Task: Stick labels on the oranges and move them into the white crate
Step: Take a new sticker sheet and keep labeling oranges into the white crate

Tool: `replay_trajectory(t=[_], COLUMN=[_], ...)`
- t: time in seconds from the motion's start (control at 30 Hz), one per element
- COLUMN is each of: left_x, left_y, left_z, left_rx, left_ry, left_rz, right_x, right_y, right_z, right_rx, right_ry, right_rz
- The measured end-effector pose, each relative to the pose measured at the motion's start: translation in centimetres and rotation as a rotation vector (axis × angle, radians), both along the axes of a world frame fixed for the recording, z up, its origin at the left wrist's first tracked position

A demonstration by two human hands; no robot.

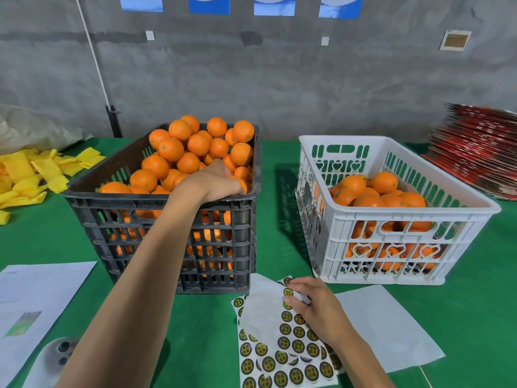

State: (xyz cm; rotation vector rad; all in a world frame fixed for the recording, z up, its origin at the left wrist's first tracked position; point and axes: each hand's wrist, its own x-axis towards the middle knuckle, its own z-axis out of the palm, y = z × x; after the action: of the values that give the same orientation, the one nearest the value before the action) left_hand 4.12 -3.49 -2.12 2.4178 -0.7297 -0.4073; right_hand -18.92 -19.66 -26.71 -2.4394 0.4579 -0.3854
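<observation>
Left hand (216, 179) reached over the near rim of the dark grey slatted plastic crate (167, 205), fingers curled down among the piled loose oranges (179, 152) at the front right corner, apparently closing round one, though the fruit itself mostly hidden under the palm; likely chosen there because nearest the labels and the destination. Right hand (313, 306) low on the green cloth-covered table (279, 219), thumb and forefinger pinching one round gold-and-black sticker (288, 292) at the curled-up edge of the white backing sheets of stickers (291, 348), remaining fingers loosely bent; sheets fanned just in front of both crates, presumably to keep peeling and sticking within a short reach. White heart-patterned plastic crate (391, 219) to the right, close beside the dark one, partly filled with oranges; whether those carry labels too small to tell. Off to the sides, out of the working path: yellow foam sleeves (30, 172) far left, printed paper sheet (33, 298) near left, stack of red flat cartons (481, 152) far right. Probable step in hand: fetching fruit and label together.
</observation>
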Motion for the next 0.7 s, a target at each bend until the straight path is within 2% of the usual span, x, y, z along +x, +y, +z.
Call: replay_trajectory(t=[0.17, 0.4, 0.7], left_x=[0.0, 0.0, 0.2], left_y=[0.0, 0.0, 0.0], left_z=[0.0, 0.0, -0.1], left_rx=[-0.021, -0.007, -0.018], left_ry=[0.001, -0.024, -0.022], left_rz=[0.009, 0.016, 0.018], right_x=[0.0, 0.0, 0.1], right_y=[1.1, 2.3, 2.8], right_z=[0.2, 1.6, 2.0], right_rx=[-0.297, -0.583, -0.605], right_ry=[-0.168, -0.143, -0.191], right_rz=[-0.078, -0.099, -0.158])
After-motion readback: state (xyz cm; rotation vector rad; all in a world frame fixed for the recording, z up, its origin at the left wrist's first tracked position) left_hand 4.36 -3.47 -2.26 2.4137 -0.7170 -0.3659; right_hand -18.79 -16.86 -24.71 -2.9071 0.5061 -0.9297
